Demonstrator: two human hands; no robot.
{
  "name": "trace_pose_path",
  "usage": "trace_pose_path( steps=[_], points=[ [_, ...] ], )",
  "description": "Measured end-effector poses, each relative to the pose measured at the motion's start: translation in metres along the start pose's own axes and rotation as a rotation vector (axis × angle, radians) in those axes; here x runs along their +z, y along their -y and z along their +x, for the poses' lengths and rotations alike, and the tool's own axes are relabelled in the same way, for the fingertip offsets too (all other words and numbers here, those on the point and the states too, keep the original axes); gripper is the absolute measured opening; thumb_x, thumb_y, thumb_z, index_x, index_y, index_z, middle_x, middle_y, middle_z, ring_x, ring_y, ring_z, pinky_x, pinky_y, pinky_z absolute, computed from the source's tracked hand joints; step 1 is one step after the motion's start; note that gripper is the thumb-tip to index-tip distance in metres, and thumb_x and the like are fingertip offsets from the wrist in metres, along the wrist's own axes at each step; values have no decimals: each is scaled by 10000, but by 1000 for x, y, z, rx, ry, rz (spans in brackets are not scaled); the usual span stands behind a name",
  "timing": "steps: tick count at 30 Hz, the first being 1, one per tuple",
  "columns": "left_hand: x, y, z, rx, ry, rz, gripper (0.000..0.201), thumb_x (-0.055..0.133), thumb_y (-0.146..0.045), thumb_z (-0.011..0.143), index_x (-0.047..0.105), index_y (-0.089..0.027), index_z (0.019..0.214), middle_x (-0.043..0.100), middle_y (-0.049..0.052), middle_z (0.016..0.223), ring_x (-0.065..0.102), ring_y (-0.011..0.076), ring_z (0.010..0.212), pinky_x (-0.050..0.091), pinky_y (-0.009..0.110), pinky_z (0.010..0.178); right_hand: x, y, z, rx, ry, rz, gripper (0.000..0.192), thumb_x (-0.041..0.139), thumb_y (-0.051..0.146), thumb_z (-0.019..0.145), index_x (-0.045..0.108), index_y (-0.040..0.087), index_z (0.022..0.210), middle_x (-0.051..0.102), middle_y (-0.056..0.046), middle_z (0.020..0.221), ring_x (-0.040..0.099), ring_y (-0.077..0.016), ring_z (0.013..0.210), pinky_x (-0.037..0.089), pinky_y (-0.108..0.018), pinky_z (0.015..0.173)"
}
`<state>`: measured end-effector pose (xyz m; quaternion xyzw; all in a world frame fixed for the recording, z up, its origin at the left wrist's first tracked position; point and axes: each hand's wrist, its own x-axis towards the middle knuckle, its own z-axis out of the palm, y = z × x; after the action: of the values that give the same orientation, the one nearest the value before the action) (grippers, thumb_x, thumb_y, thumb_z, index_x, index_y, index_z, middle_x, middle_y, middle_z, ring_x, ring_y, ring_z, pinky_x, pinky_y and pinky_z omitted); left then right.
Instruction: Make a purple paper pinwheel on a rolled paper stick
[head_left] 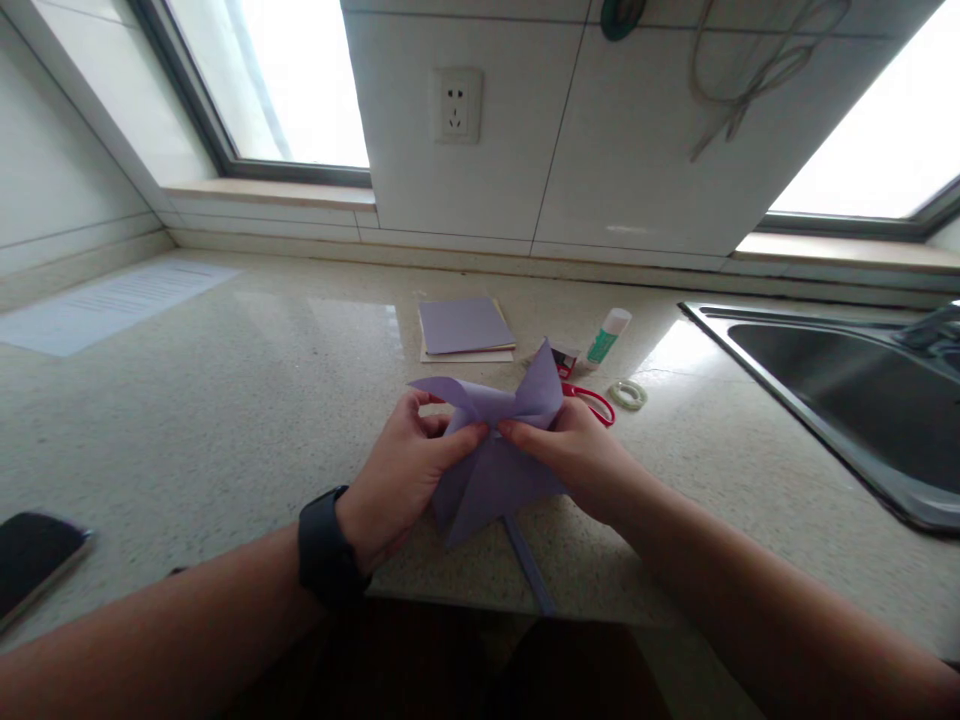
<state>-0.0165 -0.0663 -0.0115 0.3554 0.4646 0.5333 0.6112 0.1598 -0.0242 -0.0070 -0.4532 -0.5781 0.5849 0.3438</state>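
The left hand (401, 470) pinches closed the centre of the purple paper pinwheel (495, 450) above the counter edge (225, 400); the right hand (574, 450) pinches there too; if one grip loosens, the folded blades could spring open; the scissors (592, 400) lie close behind.

I read this as a home kitchen: a speckled stone countertop (225, 400) runs to a steel sink (847, 400) on the right, with a tiled wall (600, 150), a wall socket (457, 105) and bright windows (285, 80) at the far side.
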Motion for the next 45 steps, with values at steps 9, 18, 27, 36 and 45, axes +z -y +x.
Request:
trace_pose_path(
  steps=[9,18,27,36,45],
  points=[
    [1,2,1,44,30,-36,533,870,-286,725,529,-206,1127,699,-12,823,695,171,705,567,324,714,2,3,0,31,21,70,261,793,323,741,780,187,965,787,-66,908,688,-173,707,530,-274,650],
    [0,2,2,61,36,-9,482,850,-290,749,543,-191,1107,723,22,882,688,169,727,571,334,740,1,0,0,42,21,69,287,789,334,765,769,172,1001,787,-68,918,689,-165,715,527,-266,654],
    [-1,3,2,60,17,9,496,847,-294,735,559,-166,1117,751,71,942,702,189,746,569,336,723,0,0,0,40,59,107,311,789,370,774,752,168,1007,775,-65,923,670,-157,719,508,-258,643],
    [0,3,4,60,61,-41,437,851,-255,708,621,-141,1063,756,74,935,682,167,759,542,289,725,-1,-1,1,47,50,79,300,808,359,768,741,173,994,763,-55,902,671,-161,722,504,-265,645],
    [-2,6,3,84,14,-10,392,840,-273,741,653,-138,1057,746,73,971,677,180,824,533,312,770,-3,0,0,54,89,92,369,847,413,747,740,176,1009,767,-64,929,674,-156,741,510,-257,655]
  ],
)
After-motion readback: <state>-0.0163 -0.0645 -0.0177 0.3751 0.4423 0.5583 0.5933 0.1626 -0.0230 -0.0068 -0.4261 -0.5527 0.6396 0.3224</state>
